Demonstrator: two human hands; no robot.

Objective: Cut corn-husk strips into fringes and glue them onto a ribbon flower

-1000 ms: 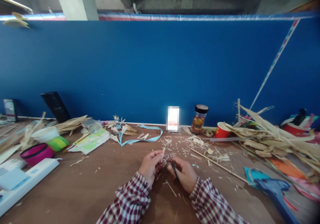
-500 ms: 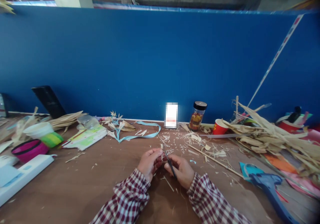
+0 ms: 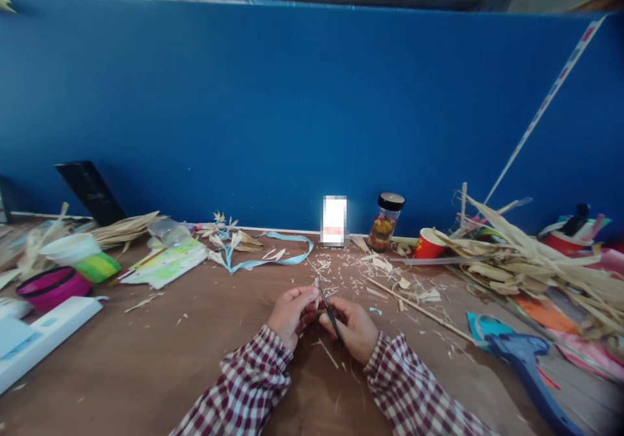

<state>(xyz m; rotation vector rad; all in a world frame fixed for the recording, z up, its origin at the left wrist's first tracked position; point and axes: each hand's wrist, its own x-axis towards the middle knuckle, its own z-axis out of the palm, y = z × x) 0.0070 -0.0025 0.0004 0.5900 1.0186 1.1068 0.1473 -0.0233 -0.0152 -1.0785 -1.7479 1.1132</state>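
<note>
Near the middle of the brown table, my left hand (image 3: 291, 316) pinches a small pale strip (image 3: 317, 298), which looks like dried husk, between thumb and fingertips. Dark-handled scissors (image 3: 332, 319) are in my right hand (image 3: 355, 331), with the thumb through the handle. Their tips point up and left, right at the strip. Whether the blades touch or cut it is too small to tell. Thin pale clippings (image 3: 336, 268) lie scattered just beyond both hands.
At the right are a blue glue gun (image 3: 524, 358), a thin stick (image 3: 424, 311), dried husks (image 3: 517, 260) and a red cup (image 3: 429, 243). A jar (image 3: 385, 223) and blurred-out screen (image 3: 334, 221) stand behind. Left lie blue ribbon (image 3: 273, 264), a power strip (image 3: 49, 335) and a magenta bowl (image 3: 53, 291).
The view has tilted down slightly, so the background sits a little higher. Both hands stay together, with the scissors' tips shifted slightly beside the strip.
</note>
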